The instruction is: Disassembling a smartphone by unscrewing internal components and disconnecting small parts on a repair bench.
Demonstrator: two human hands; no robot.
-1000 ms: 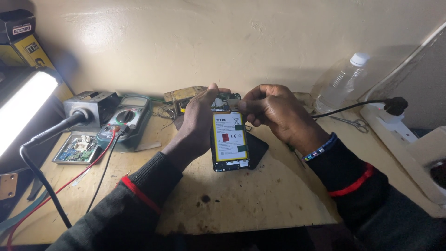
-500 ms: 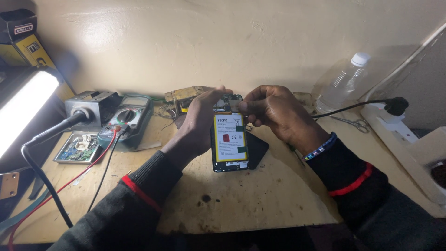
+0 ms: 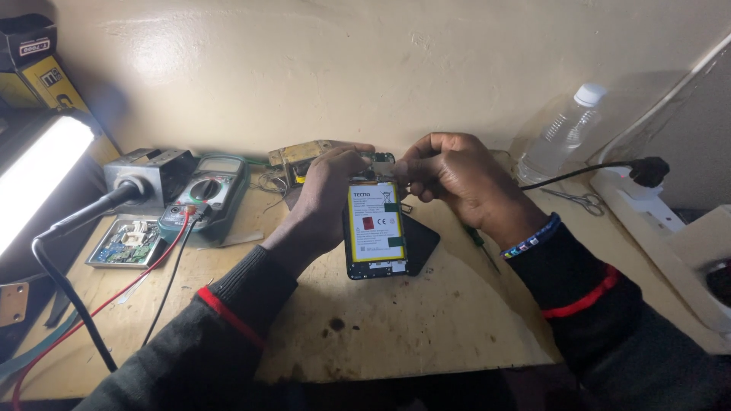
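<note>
An opened phone [image 3: 375, 232] with a yellow battery lies face down on the wooden table [image 3: 426, 327], its back cover off. My left hand [image 3: 324, 202] grips the phone's left edge near the top. My right hand [image 3: 449, 179] is closed over the phone's top end, fingertips pinched on a small silvery tool or part at the circuit board; I cannot tell which. A dark flat piece [image 3: 421, 242] lies under the phone's right side.
A green multimeter [image 3: 209, 194] with red and black leads sits left, beside a grey box [image 3: 148, 171] and a circuit board tray [image 3: 126, 243]. A bright lamp [image 3: 34, 179] stands far left. A plastic bottle [image 3: 560, 141], scissors [image 3: 575, 199] and white power strip [image 3: 640, 202] lie right.
Both hands stay on the phone's top end. The fingers have shifted only slightly.
</note>
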